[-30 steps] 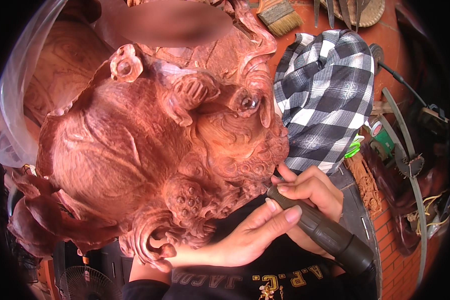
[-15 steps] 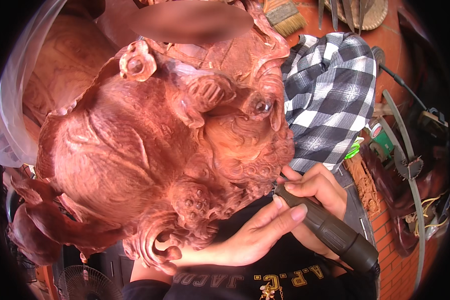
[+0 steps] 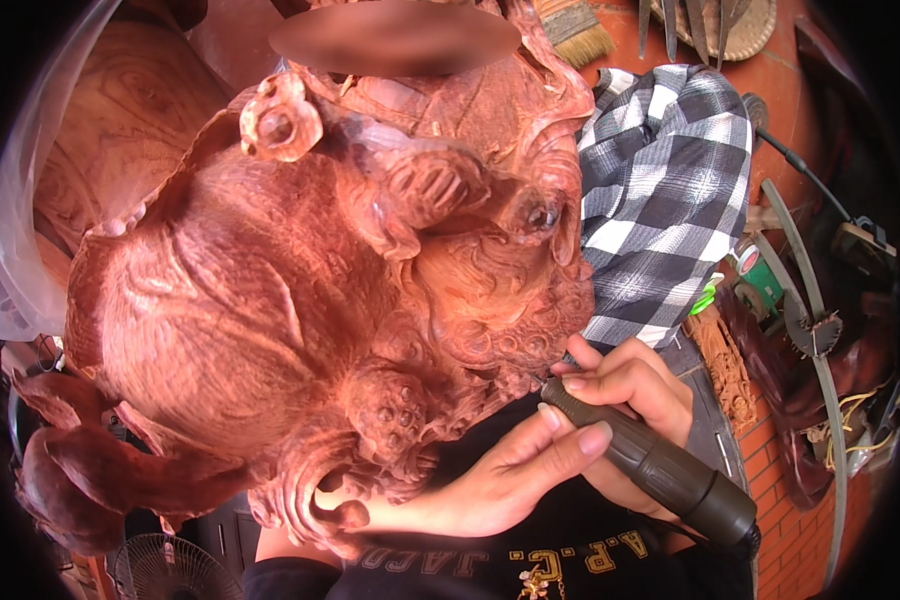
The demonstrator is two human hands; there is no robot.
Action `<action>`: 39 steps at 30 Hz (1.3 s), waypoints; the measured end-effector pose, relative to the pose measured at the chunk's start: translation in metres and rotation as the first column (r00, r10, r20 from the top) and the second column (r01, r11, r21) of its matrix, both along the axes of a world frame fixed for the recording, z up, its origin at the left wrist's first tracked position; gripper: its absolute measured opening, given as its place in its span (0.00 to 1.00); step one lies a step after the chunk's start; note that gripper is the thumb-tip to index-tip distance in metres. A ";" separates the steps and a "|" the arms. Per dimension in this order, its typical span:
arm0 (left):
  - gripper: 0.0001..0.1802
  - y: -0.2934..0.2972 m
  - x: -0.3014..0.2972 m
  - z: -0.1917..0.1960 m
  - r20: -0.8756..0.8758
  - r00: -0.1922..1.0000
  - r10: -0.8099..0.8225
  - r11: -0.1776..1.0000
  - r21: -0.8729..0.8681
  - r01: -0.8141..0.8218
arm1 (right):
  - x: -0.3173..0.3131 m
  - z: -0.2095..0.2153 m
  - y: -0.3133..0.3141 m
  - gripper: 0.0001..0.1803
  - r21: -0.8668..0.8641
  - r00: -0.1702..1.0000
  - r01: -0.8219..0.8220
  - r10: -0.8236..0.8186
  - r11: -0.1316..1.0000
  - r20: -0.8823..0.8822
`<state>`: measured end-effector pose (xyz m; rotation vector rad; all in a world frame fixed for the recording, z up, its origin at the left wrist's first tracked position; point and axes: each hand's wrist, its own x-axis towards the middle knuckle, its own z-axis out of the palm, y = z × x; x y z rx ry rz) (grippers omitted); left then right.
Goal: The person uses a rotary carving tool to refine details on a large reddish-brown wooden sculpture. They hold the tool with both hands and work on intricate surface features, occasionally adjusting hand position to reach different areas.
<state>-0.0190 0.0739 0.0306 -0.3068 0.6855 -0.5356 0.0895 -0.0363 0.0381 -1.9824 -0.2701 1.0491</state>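
A large reddish-brown wood carving [image 3: 220,290] with deep relief, curls and rounded knobs fills the left and middle of the head view. A dark corded rotary tool [image 3: 655,455] points up and left at the carving's lower right edge. Its thin bit seems to meet the wood there, though the exact contact is too small to tell. My right hand [image 3: 650,390] curls round the tool's front part from the far side. From below, my left hand [image 3: 520,465] grips the tool's front with thumb and fingers. Part of the left forearm is hidden behind the carving.
Black-and-white checked cloth [image 3: 660,200] lies right of the carving. Beyond are a brush [image 3: 575,35], pointed metal tools [image 3: 695,30] and a long curved grey strip [image 3: 830,400]. Clear plastic sheeting [image 3: 20,250] hangs at left; a fan [image 3: 170,570] stands at lower left.
The carving has shifted and turned slightly, its right edge now a little farther right. The tool's tip sits slightly lower and farther left, and both hands keep their hold.
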 end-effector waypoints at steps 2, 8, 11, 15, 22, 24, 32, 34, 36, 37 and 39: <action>0.23 -0.002 -0.002 -0.002 0.031 0.999 0.008 1.000 0.019 -0.009 | 0.000 0.000 0.001 0.13 0.000 1.000 0.002 -0.002 1.000 -0.004; 0.22 -0.005 -0.003 -0.006 0.088 0.996 0.005 0.995 0.094 -0.013 | 0.004 0.000 -0.001 0.12 0.029 0.997 -0.017 0.019 0.999 -0.069; 0.19 -0.007 -0.003 -0.004 0.099 0.995 -0.016 0.989 0.148 0.001 | 0.002 0.001 -0.007 0.12 0.069 0.994 -0.005 0.013 0.998 -0.111; 0.15 -0.013 -0.003 -0.002 0.105 0.987 -0.124 0.964 0.248 0.095 | -0.017 -0.004 -0.022 0.13 0.171 0.986 0.135 -0.115 0.976 -0.122; 0.19 -0.032 -0.005 0.006 0.052 0.996 -0.074 0.934 0.354 0.051 | -0.048 -0.030 -0.032 0.12 0.388 0.901 0.138 -0.278 0.911 0.334; 0.24 -0.037 -0.008 0.009 0.001 0.995 -0.104 0.881 0.463 0.091 | -0.052 -0.036 -0.032 0.10 0.438 0.892 0.150 -0.313 0.887 0.327; 0.25 -0.046 -0.009 0.006 -0.097 0.995 -0.006 0.838 0.543 0.058 | -0.048 -0.046 -0.027 0.11 0.436 0.878 0.035 -0.236 0.899 0.417; 0.27 -0.047 -0.010 0.004 -0.089 0.996 0.002 0.837 0.546 0.047 | -0.049 -0.046 -0.027 0.11 0.448 0.881 0.053 -0.252 0.892 0.399; 0.28 -0.047 -0.011 0.002 -0.081 0.997 0.008 0.846 0.532 0.036 | -0.049 -0.046 -0.027 0.11 0.448 0.889 0.055 -0.249 0.892 0.385; 0.28 -0.047 -0.012 0.002 -0.077 0.997 0.011 0.852 0.523 0.031 | -0.049 -0.047 -0.027 0.11 0.453 0.889 0.055 -0.250 0.890 0.384; 0.30 -0.046 -0.011 0.005 -0.094 0.996 0.004 0.848 0.528 0.047 | -0.050 -0.048 -0.028 0.11 0.462 0.892 0.052 -0.250 0.885 0.378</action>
